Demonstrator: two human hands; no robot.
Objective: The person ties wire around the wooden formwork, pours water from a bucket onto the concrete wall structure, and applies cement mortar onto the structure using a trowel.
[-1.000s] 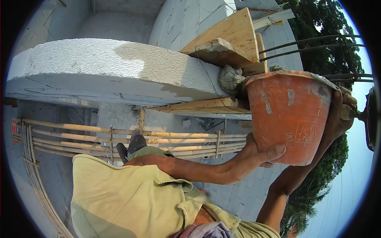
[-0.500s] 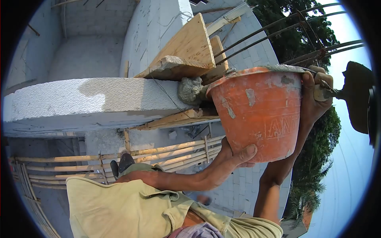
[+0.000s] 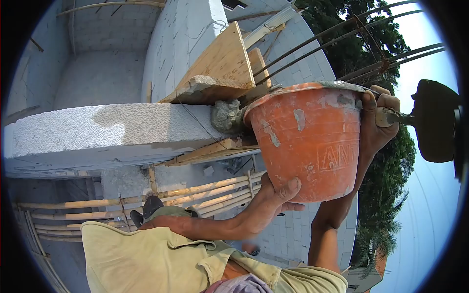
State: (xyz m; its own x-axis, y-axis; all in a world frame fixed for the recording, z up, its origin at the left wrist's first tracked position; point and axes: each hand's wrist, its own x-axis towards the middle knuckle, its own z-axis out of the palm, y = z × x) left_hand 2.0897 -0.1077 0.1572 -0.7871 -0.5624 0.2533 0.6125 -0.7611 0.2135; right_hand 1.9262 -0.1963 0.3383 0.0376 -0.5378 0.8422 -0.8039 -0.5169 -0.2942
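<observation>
An orange bucket [image 3: 312, 141], tilted, with dried mortar patches, hangs over the end of a pale block wall [image 3: 161, 122]. My left hand [image 3: 273, 200] grips its lower end, the thumb on the side and fingers around the base. My right hand [image 3: 381, 115] holds the rim side, and a trowel [image 3: 435, 122] is held in it too, its dark blade pointing right. The bucket's mouth meets a gap between wooden boards beside a grey mortar lump [image 3: 226, 116]. The inside of the bucket is hidden.
A plywood board [image 3: 222, 63] stands above the gap, with a lower wooden board [image 3: 210, 150] below. Steel bars [image 3: 337, 41] stick out toward the upper right. Bamboo poles [image 3: 88, 215] run below the wall. Trees and sky are at the right.
The wall, boards and bucket have shifted left and slightly down in the view. The bucket is tilted more, its mouth still at the gap. Fingers of my left hand now show below the base.
</observation>
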